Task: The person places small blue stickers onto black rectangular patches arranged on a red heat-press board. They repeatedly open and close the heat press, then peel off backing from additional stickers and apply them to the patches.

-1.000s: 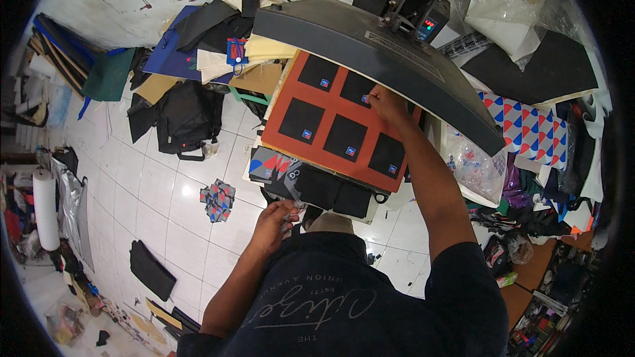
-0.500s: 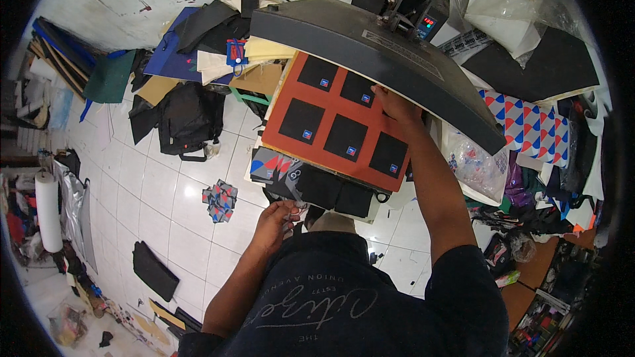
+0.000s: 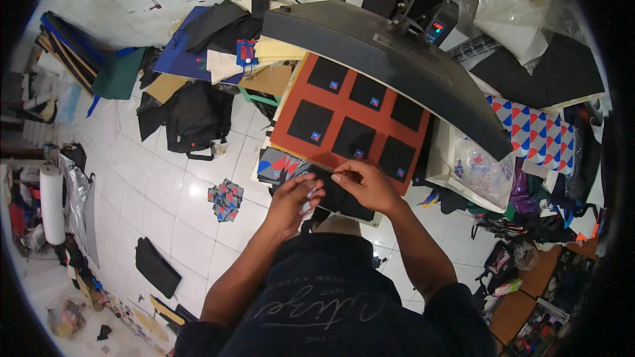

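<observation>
Close together at the near edge of an orange-brown heat press pad (image 3: 281,133), my two hands are just above a stack of black fabric pieces (image 3: 356,206) and grey, red and blue patterned pieces (image 3: 272,164). The fingers of my left hand (image 3: 291,206) are curled, with something small and whitish showing between them. My right hand (image 3: 370,188) has thumb and forefinger pinched; what they hold is too small to make out. Several black squares (image 3: 311,119) lie in two rows on the pad, most with a small blue-and-red emblem in a corner.
Over the pad's far side hangs the raised dark heat press plate (image 3: 377,59), with a lit control box (image 3: 436,30) behind. A white box with a plastic bag (image 3: 486,175) stands at right. Patterned pieces (image 3: 226,199) and a black backpack (image 3: 198,119) lie on the tiled floor.
My right hand has come back from the far black squares to the pad's near edge, beside my left hand. My left hand has risen slightly and moved right. The view has shifted a little.
</observation>
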`<state>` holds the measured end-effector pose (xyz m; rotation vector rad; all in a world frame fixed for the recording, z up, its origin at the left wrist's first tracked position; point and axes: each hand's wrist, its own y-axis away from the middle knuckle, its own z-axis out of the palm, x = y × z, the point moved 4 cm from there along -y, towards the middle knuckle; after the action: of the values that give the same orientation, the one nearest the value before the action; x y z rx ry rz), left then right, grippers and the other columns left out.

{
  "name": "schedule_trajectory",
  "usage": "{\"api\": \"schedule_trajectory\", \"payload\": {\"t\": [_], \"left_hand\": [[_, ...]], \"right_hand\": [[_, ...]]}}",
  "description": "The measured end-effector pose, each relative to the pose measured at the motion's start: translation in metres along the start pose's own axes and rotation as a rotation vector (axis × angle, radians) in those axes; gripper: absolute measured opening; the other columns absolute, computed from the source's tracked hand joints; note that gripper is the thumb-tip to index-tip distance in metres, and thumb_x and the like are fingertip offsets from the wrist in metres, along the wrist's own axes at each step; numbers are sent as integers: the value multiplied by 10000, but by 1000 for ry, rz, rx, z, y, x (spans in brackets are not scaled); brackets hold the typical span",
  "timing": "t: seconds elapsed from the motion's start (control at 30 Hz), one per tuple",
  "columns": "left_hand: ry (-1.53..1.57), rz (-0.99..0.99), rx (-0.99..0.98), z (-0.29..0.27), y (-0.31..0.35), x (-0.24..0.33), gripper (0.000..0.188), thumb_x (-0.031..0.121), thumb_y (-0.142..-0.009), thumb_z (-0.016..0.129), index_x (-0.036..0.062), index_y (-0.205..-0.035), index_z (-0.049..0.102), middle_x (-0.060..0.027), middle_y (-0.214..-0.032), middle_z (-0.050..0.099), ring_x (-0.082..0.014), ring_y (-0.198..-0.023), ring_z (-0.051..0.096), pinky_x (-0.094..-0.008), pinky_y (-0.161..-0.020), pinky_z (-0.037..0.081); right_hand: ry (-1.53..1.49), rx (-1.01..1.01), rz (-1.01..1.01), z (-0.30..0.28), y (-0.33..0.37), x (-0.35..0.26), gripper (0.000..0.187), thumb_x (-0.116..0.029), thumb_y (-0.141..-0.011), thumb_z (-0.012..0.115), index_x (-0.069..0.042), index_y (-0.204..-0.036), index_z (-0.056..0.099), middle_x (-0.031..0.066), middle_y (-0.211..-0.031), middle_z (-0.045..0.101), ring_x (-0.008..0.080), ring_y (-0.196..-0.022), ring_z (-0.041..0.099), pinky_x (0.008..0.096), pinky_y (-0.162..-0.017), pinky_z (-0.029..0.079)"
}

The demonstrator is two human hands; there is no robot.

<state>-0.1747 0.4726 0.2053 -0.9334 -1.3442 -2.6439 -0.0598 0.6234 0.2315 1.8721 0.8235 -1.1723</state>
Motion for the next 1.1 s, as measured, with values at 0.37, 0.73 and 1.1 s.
{"api": "schedule_trajectory", "payload": {"t": [0.37, 0.73, 1.1], "left_hand": [[-70, 90, -136, 28, -6, -1, 211, 89, -930, 545, -26, -1106, 567, -116, -985, 645, -179, -872, 644, -268, -729, 531], [-151, 35, -122, 29, -8, -10, 175, 151, -893, 611, 26, -1014, 589, -53, -938, 642, -144, -793, 611, -247, -674, 460], [-217, -2, -148, 24, -6, -9, 233, 194, -906, 605, 29, -1069, 596, -53, -948, 635, -140, -835, 607, -239, -671, 450]], "right_hand": [[-159, 144, 9, 6, 25, 9, 230, -228, -907, 627, -28, -1018, 631, 67, -923, 665, 150, -864, 628, 287, -733, 478], [-231, 136, -8, 14, 28, 13, 165, -148, -877, 671, -22, -977, 632, 3, -834, 629, 65, -759, 562, 225, -669, 448], [-217, 204, -23, 5, 28, 12, 116, -106, -901, 613, -9, -961, 637, 18, -846, 631, 72, -761, 572, 240, -672, 459]]}}
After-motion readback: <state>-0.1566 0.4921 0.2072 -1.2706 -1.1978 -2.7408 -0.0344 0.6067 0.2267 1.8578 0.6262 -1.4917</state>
